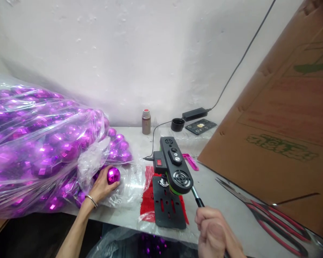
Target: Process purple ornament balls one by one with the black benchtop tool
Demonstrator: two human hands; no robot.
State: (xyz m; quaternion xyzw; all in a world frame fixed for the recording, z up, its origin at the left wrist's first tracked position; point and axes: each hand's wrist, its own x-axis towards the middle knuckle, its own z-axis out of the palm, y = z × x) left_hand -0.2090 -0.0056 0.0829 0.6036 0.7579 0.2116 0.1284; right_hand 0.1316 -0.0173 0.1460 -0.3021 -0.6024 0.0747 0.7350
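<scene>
In the head view my left hand (101, 186) is closed round a shiny purple faceted ball ornament (113, 175), just outside the mouth of a clear plastic bag (94, 157). More such balls (121, 145) lie behind it on the table. Low on the right, my right hand (214, 229) grips a black handle (199, 202) on a metal shaft, which meets the underside of a black device (174, 165) with two round vents and a red switch. A flat slotted black base plate (169, 204) lies under the device, on red sheet material (147, 206).
A big bag of purple balls (43, 143) fills the left. Behind stand a small bottle (146, 122), a black cap (177, 124), a power adapter (195, 114) and a dark phone-like slab (200, 126). Scissors (274, 222) and a cardboard box (280, 125) are right. A pink plastic piece (191, 162) lies beside the device.
</scene>
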